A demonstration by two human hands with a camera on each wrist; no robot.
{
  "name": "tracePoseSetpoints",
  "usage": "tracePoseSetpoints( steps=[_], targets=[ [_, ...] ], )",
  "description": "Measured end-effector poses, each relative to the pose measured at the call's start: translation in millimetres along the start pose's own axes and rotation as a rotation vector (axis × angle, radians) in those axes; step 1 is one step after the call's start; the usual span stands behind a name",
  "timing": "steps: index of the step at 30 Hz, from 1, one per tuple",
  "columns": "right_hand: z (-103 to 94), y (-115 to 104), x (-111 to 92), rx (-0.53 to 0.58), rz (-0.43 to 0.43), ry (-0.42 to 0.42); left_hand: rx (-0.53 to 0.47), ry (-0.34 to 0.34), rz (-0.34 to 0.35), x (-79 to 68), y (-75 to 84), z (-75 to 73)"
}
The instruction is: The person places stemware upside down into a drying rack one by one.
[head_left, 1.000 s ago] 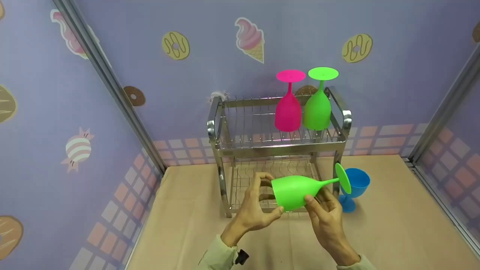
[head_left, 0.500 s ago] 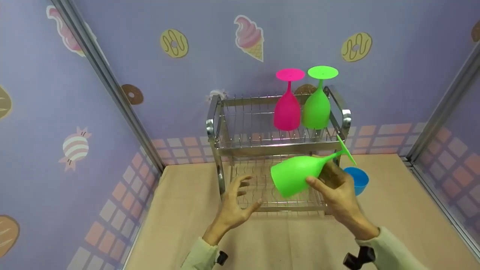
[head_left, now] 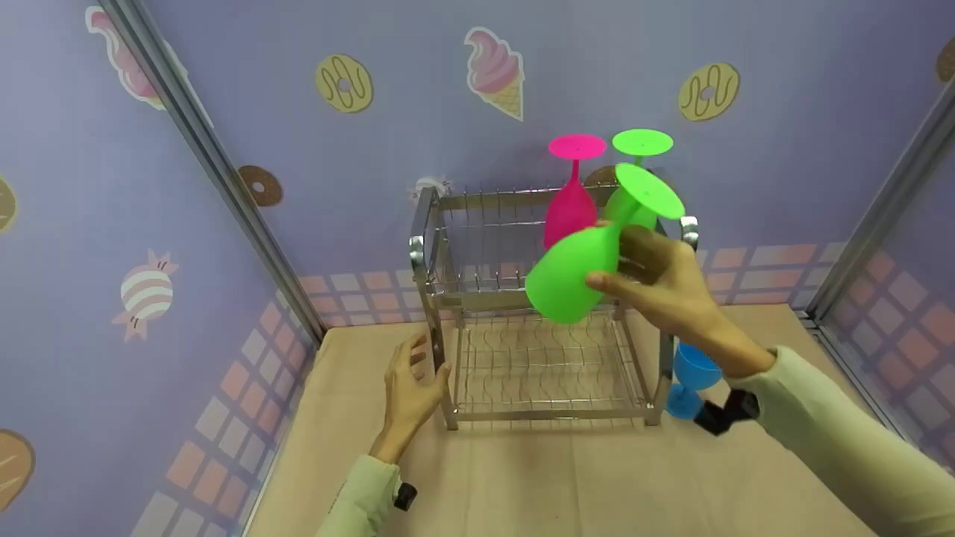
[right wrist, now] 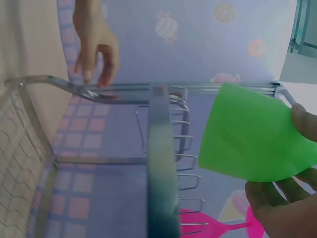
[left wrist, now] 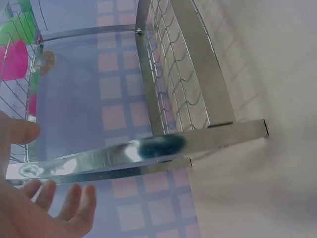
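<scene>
My right hand (head_left: 660,287) grips a green goblet (head_left: 571,276) near where bowl meets stem. The goblet is tilted, its mouth down to the left and its round foot up, in front of the rack's upper tier. In the right wrist view the thumb and fingers clasp the green goblet's bowl (right wrist: 252,134). My left hand (head_left: 410,395) is at the left leg of the metal dish rack (head_left: 552,298), thumb and fingers spread on either side of the post. Behind the held goblet, a pink goblet (head_left: 571,212) and a second green goblet (head_left: 643,142) stand upside down on the upper tier.
A blue goblet (head_left: 695,369) stands upright on the table just right of the rack, partly behind the right wrist. The rack's lower wire tier (head_left: 552,365) is close above the cloth-covered table (head_left: 522,477). Patterned walls (head_left: 418,112) enclose the back and sides.
The left hand has let go of the green goblet and moved left to the rack's leg. The right hand has lifted the goblet up toward the upper tier, turning its foot upward.
</scene>
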State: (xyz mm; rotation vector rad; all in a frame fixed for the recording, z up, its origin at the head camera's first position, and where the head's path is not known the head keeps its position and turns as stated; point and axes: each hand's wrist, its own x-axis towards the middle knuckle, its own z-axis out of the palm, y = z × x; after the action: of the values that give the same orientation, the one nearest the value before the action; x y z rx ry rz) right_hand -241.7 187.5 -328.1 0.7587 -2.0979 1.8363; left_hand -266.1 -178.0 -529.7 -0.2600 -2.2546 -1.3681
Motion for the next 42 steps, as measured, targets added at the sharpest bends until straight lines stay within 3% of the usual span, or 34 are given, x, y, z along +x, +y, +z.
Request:
tracePoseSetpoints(
  steps=[7,14,21,28,42],
  targets=[
    [4.5,-13.9,43.2,-0.141,-0.039,-0.074,-0.020,-0.080,-0.098,8.3,-7.8,4.1],
    [14.7,-25.6,78.5,-0.249,-0.051,-0.084,-0.033,-0.033,-0.111,17.2,-13.5,8.5],
    [30.0,-28.4,107.1,-0.292,-0.020,-0.079,0.021,-0.012,-0.121,21.2,-12.3,11.7],
    [43.7,-10.5,125.7,-0.374,-0.003,-0.072,0.030,-0.050,-0.110,20.7,-9.7,16.4],
    [74.8,34.3,150.9,-0.452,0.101,-0.044,0.071,-0.038,-0.070,23.7,-9.9,10.1]
  ],
)
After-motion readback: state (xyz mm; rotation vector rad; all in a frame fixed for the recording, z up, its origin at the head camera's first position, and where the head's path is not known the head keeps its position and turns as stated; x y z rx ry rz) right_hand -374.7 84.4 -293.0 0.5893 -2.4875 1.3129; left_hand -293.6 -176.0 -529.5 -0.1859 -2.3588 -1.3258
